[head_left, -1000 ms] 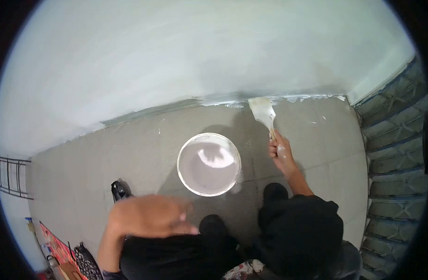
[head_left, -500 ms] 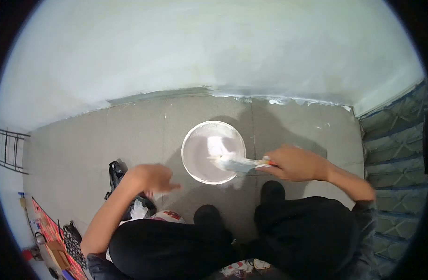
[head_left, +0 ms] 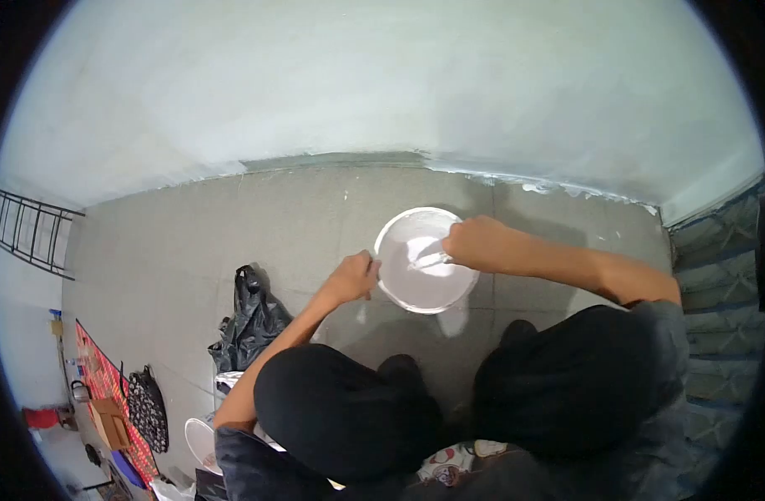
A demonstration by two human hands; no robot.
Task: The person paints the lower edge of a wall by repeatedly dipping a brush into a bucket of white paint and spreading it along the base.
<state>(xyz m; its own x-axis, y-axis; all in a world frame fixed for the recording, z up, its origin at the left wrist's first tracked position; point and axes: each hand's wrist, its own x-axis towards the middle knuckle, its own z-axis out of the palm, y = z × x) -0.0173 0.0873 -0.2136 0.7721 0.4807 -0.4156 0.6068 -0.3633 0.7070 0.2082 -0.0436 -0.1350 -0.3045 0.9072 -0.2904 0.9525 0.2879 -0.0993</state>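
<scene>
A round white bucket (head_left: pixel 428 309) stands on the floor in front of my feet, with pale, whitish paint inside. My right hand (head_left: pixel 482 245) reaches over its right side, closed on the handle of a paintbrush (head_left: pixel 431 261). White coats the brush, and its tip points left and down into the bucket; most of the handle is hidden in my fist. At the left rim is my left hand (head_left: pixel 355 276), its fingers closed on the bucket's edge.
Ahead rises a pale wall (head_left: pixel 340 83) with white smears along its base. Black plastic bags (head_left: pixel 253 313) lie to my left, and a clear tub (head_left: pixel 200 438) sits behind them. Farther left are a patterned bag (head_left: pixel 147 409) and a black metal rack (head_left: pixel 32 230). A folding metal gate (head_left: pixel 720 317) borders the right.
My left hand has moved right and forward onto the bucket's rim. My right hand has brought the paintbrush lower, over and into the bucket. The view has shifted left.
</scene>
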